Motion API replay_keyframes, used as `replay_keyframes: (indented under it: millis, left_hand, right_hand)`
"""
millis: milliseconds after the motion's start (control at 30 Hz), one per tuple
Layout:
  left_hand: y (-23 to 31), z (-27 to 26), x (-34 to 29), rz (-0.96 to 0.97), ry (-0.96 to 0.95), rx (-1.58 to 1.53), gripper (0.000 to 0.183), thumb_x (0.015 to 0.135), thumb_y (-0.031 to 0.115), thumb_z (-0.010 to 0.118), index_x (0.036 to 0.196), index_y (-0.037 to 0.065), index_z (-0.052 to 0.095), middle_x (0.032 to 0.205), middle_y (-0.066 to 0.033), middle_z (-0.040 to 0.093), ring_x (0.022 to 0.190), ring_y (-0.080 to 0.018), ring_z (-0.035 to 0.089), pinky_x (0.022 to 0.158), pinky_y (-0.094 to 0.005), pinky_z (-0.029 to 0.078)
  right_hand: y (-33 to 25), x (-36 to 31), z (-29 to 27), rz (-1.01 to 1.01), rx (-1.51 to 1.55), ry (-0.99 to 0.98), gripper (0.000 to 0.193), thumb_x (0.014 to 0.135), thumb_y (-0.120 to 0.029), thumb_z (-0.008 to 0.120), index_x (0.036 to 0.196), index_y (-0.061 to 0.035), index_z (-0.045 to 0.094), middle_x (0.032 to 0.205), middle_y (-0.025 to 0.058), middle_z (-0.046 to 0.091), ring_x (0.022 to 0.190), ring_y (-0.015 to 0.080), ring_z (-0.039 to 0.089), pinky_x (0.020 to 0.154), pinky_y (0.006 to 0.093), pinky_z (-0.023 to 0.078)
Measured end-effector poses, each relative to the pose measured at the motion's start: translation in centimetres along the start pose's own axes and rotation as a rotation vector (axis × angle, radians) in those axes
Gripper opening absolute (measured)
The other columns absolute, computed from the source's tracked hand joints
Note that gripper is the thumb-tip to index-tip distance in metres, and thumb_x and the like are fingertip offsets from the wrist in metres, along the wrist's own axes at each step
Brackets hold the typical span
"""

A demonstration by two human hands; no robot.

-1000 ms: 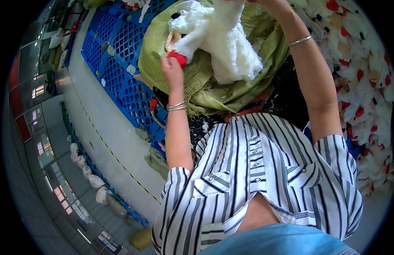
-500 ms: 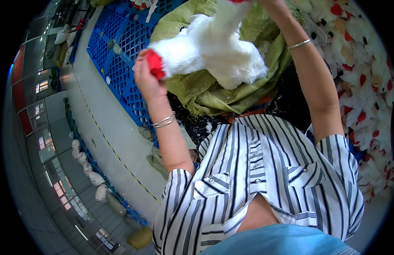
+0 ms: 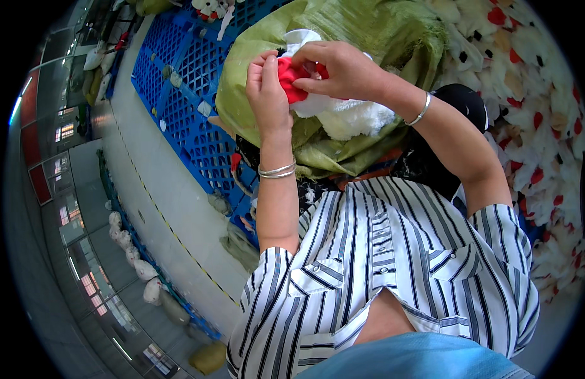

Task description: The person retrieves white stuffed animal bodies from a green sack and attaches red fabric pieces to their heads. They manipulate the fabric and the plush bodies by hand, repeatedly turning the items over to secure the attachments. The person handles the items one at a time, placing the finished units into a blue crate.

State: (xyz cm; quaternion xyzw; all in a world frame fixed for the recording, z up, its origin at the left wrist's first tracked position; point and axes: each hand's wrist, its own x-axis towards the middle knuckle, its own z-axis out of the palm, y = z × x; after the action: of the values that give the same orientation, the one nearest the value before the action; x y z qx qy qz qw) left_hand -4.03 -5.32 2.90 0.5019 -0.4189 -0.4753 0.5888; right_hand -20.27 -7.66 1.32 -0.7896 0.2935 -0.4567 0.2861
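Observation:
A limp white plush toy piece (image 3: 355,120) with red fabric parts (image 3: 291,81) hangs between my hands. My left hand (image 3: 267,88) grips the left edge of the red fabric, thumb and fingers pressed together. Bent over the same red part is my right hand (image 3: 333,71), its fingertips pinching it from the right. A small white flap (image 3: 300,39) shows just beyond my fingers. Under the plush lies a green woven sack (image 3: 251,47) with a frayed edge. My fingers and palms hide part of the red cloth.
A large heap of white plush pieces with red and black parts (image 3: 537,136) fills the right side. Blue plastic pallets (image 3: 172,95) lie on the left. Further left, several white bundles (image 3: 144,268) line a wall beyond the yellow-and-black floor line (image 3: 169,230).
My hands, apart on two red ends of the stretched plush before, have come together at one red part. The plush has sunk lower and now hangs folded over the sack.

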Motion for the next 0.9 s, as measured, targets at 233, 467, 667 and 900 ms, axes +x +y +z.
replay_keyframes:
  millis: [233, 467, 667, 900]
  left_hand:
    - [-0.5, 0.3, -2.2, 0.177, -0.226, 0.039, 0.029, 0.098, 0.022, 0.058, 0.117, 0.0, 0.058, 0.112, -0.0088, 0.062, 0.102, -0.0126, 0.059, 0.091, -0.0277, 0.049]
    - [-0.5, -2.0, -1.3, 0.149, -0.074, 0.008, 0.014, 0.097, 0.016, 0.059, 0.096, 0.003, 0.062, 0.093, -0.0003, 0.065, 0.083, -0.0055, 0.057, 0.08, -0.0218, 0.047]
    - [1.9, -4.6, -1.9, 0.114, -0.223, 0.048, 0.013, 0.097, 0.013, 0.056, 0.09, 0.006, 0.064, 0.091, -0.0028, 0.066, 0.083, -0.0105, 0.062, 0.076, -0.027, 0.049]
    - [13.0, -10.5, -3.2, 0.65, 0.435, 0.27, 0.045, 0.102, 0.024, 0.038, 0.137, -0.004, 0.042, 0.137, -0.0255, 0.049, 0.117, -0.0359, 0.06, 0.098, -0.0522, 0.051]
  right_hand:
    - [1.0, 0.0, -1.5, 0.311, 0.317, -0.011, 0.021, 0.089, -0.013, 0.06, 0.102, 0.0024, 0.066, 0.085, 0.0055, 0.068, 0.077, 0.0084, 0.061, 0.072, 0.0248, 0.051]
    - [1.4, 0.4, -2.5, 0.366, 0.532, -0.081, 0.017, 0.087, -0.012, 0.055, 0.091, 0.0026, 0.064, 0.08, -0.0012, 0.063, 0.073, 0.0041, 0.055, 0.066, 0.0221, 0.047]
    - [1.3, 0.9, -3.4, 0.356, 0.564, -0.257, 0.016, 0.087, -0.014, 0.055, 0.088, -0.0006, 0.065, 0.077, -0.0022, 0.06, 0.071, 0.0029, 0.052, 0.066, 0.0199, 0.045]
    - [5.6, 3.0, -10.8, 0.414, 0.837, 0.451, 0.023, 0.093, -0.024, 0.063, 0.096, -0.0016, 0.066, 0.078, -0.0017, 0.059, 0.065, 0.0057, 0.053, 0.059, 0.0215, 0.045]
